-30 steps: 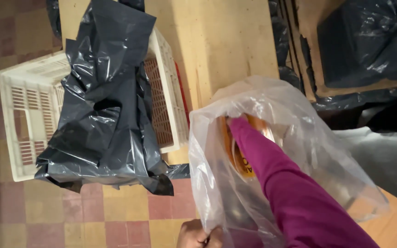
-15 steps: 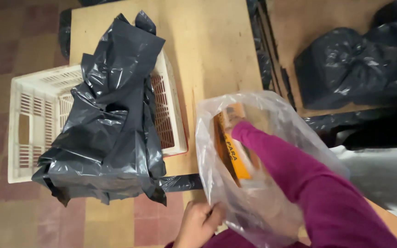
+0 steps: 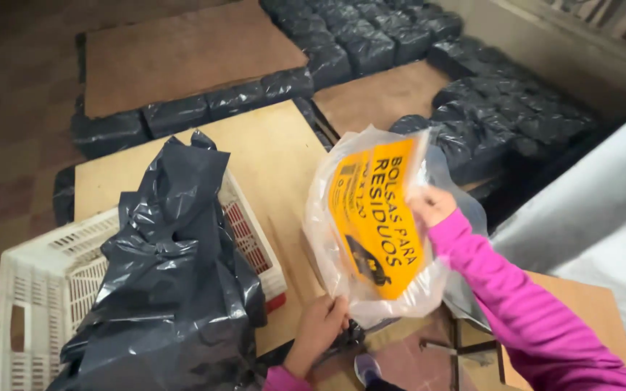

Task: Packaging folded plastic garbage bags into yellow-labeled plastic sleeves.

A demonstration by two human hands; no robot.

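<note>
Hands work on a clear plastic bag [image 3: 400, 239] that holds a flat yellow sheet printed in black [image 3: 378, 217]; the bag is lifted above the near edge of the pale wooden bench [image 3: 269, 159]. Left hand [image 3: 320, 326] is clenched on the bag's lower edge. Right hand [image 3: 432, 206], in a magenta sleeve [image 3: 523, 304], grasps the bag's upper right side, with fingers pressed against the yellow sheet through the plastic. Left of the clear bag, a white slatted plastic crate [image 3: 38, 289] sits partly on the bench, and a large crumpled black plastic bag [image 3: 175, 275] is draped over it and fills most of it. Beyond the clear bag, rows of tightly packed black plastic bundles [image 3: 371, 43] lie around brown boards [image 3: 182, 51]. Right of the clear bag hangs a sheet of whitish plastic film [image 3: 603, 217].
</note>
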